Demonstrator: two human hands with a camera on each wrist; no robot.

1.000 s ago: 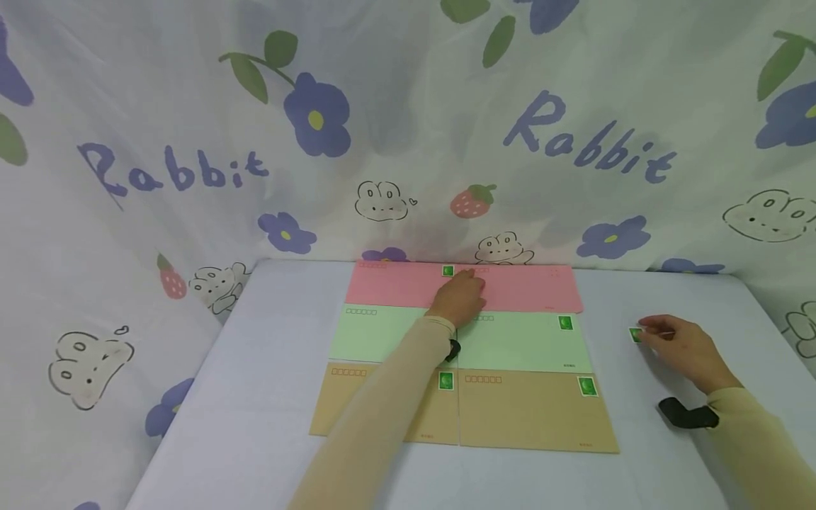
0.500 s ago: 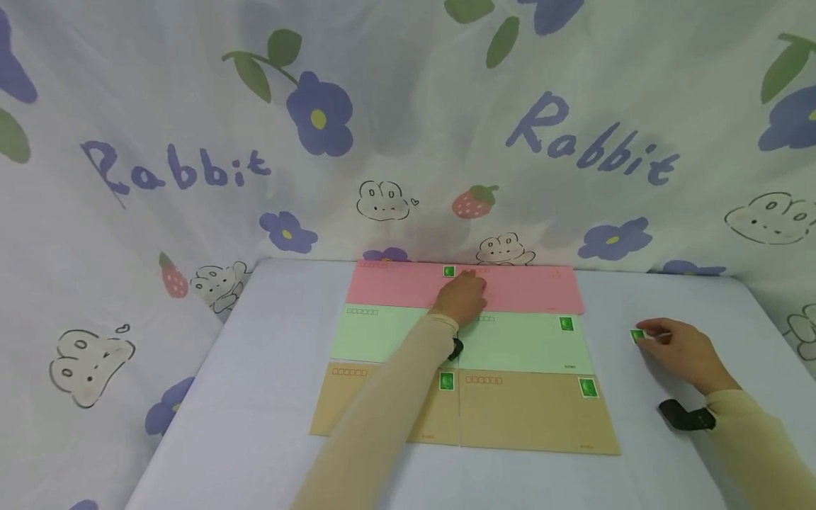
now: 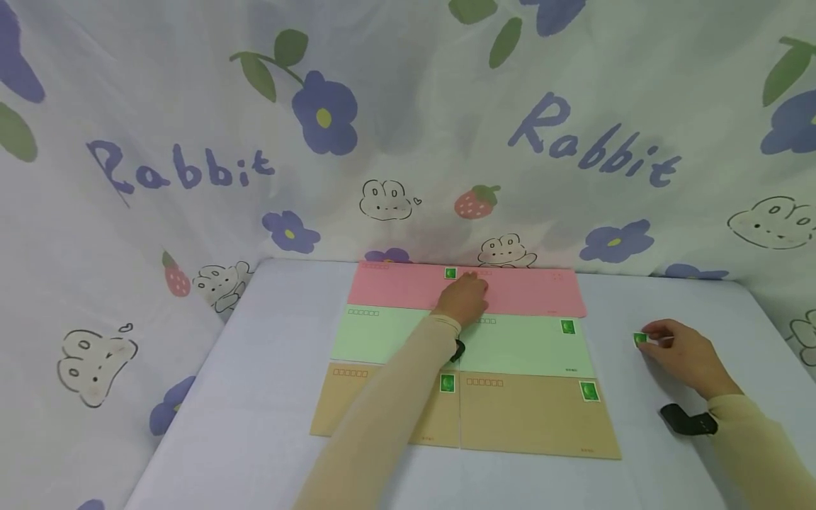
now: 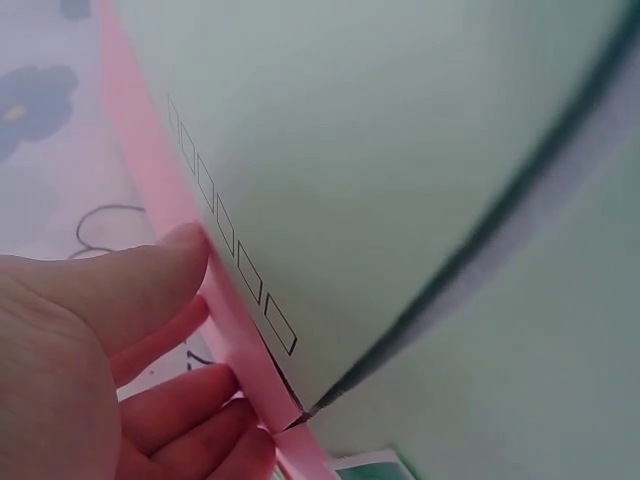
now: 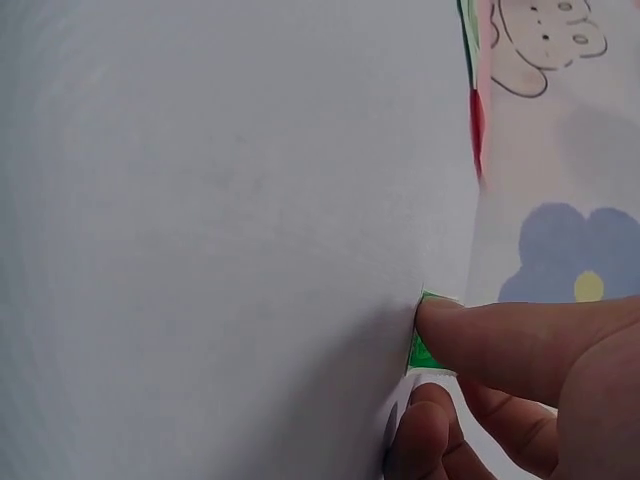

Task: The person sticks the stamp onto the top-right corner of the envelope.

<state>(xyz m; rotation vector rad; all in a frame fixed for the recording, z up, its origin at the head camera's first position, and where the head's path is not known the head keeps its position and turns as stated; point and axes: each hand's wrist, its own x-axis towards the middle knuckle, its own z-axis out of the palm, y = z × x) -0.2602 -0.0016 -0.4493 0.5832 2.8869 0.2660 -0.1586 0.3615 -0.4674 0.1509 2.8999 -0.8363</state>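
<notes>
My left hand rests on the pink envelopes at the table's far edge, just right of a green stamp. Thumb and fingers touch the pink paper in the left wrist view. To the right of the envelopes, my right hand pinches a small green stamp above the table. In the right wrist view the thumb covers part of that stamp, and a bit of whitish paper shows by the fingers. Nearer lie pale green envelopes and brown envelopes.
Green stamps sit at the upper right of the right green envelope and both brown ones. My left forearm hides part of the left-hand envelopes. A white cloth covers the table; a printed curtain hangs behind. Each wrist wears a black device.
</notes>
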